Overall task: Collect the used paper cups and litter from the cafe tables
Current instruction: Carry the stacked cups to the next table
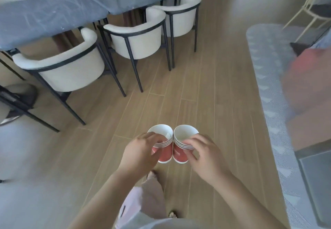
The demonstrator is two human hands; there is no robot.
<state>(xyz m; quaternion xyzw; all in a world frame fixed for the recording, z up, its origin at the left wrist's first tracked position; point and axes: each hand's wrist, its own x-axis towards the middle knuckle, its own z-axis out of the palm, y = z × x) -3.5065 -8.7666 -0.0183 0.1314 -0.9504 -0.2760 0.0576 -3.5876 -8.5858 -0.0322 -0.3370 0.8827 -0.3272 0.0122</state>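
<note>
I hold two stacks of red paper cups with white insides side by side over the wooden floor, low in the middle of the view. My left hand (141,150) grips the left stack of cups (163,152), each stack being several nested cups. My right hand (204,154) grips the right stack of cups (180,154). The two stacks touch at their rims. Both top cups look empty. My fingers cover part of each stack's side.
Dark marble-look tables (53,14) stand at the upper left with white tub chairs (136,39) on black legs tucked along them. A grey patterned rug (272,85) runs down the right side, with a blurred reddish shape (311,89) and dark furniture (315,184) on it. Bare floor boards (197,94) lie ahead.
</note>
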